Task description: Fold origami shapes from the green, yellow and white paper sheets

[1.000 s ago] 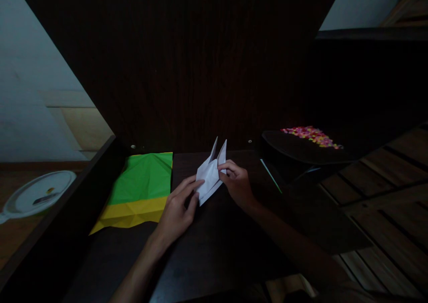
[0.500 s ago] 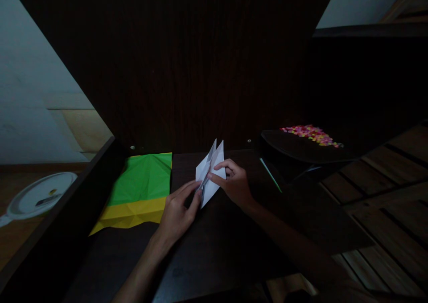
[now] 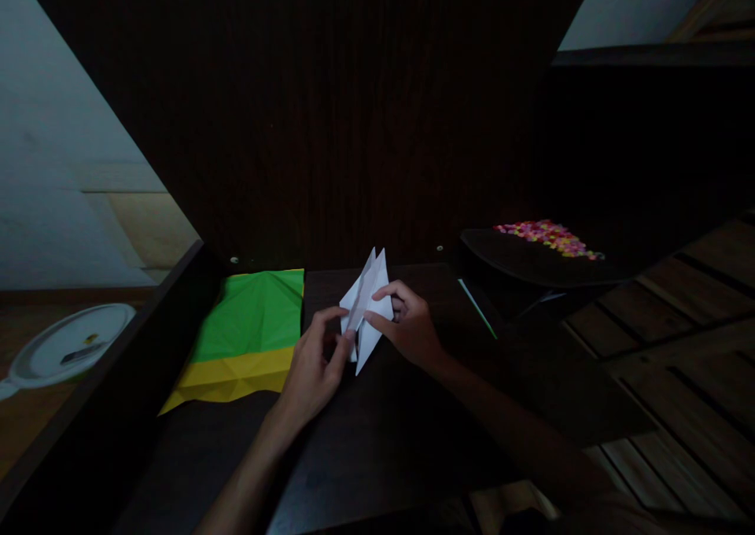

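At the frame's center, just above the dark tabletop [image 3: 377, 440], the left hand [image 3: 312, 366] pinches the lower left edge of the white paper [image 3: 366, 311] while the right hand [image 3: 410, 326] clamps its right side with thumb and fingers. The paper is already folded into a narrow, multi-layered shape with sharp points, apparently well along though creases still seem in progress; its long axis runs from lower center up toward the top, tips pointing up and slightly right. Farther left lies a green-and-yellow sheet [image 3: 248, 330], and to the upper right a dark tray [image 3: 519, 263] of coloured bits [image 3: 548, 236].

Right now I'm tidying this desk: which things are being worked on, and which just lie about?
In hand:
white folded paper, pinched by left hand and right hand.

Lying about:
green and yellow sheet
white lid
coloured bits
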Motion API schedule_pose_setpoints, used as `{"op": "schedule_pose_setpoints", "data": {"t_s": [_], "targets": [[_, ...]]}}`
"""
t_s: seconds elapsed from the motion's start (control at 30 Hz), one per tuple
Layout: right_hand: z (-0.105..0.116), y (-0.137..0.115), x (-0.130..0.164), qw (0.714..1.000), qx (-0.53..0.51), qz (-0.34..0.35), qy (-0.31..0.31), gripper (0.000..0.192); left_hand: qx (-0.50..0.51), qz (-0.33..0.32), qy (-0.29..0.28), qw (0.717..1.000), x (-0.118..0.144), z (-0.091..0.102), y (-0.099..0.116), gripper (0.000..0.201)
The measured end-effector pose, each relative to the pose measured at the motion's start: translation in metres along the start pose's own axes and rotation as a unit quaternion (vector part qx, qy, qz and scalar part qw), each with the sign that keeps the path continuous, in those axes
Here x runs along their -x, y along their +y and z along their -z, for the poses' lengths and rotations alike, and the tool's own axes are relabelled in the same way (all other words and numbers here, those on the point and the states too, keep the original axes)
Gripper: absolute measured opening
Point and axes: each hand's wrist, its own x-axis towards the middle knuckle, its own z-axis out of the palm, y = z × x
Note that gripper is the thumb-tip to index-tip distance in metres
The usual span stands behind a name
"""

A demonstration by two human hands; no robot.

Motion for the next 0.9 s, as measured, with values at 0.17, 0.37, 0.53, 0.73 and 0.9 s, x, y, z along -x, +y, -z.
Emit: {"op": "schedule_pose_setpoints", "data": {"t_s": [0.17, 0.37, 0.53, 0.73, 0.9], "targets": [[-0.002, -0.005, -0.003, 0.996, -0.074, -0.032, 0.031, 0.024, 0.206, 0.073, 0.032, 0.975, -0.004, -0.004, 0.003, 0.040], [-0.001, -0.006, -0.008, 0.986, -0.154, -0.030, 0.063, 0.027, 0.289, 0.104, 0.009, 0.952, -0.007, 0.003, 0.003, 0.046], [0.000, -0.006, -0.008, 0.985, -0.150, -0.028, 0.076, 0.028, 0.250, 0.112, -0.012, 0.962, -0.006, 0.007, 0.003, 0.038], [-0.002, -0.009, -0.007, 0.984, -0.156, -0.031, 0.080, 0.027, 0.245, 0.113, -0.019, 0.963, -0.005, 0.002, 0.002, 0.038], [-0.003, -0.007, -0.008, 0.985, -0.135, -0.039, 0.102, 0.027, 0.210, 0.079, 0.002, 0.974, -0.005, 0.000, 0.000, 0.028]]}}
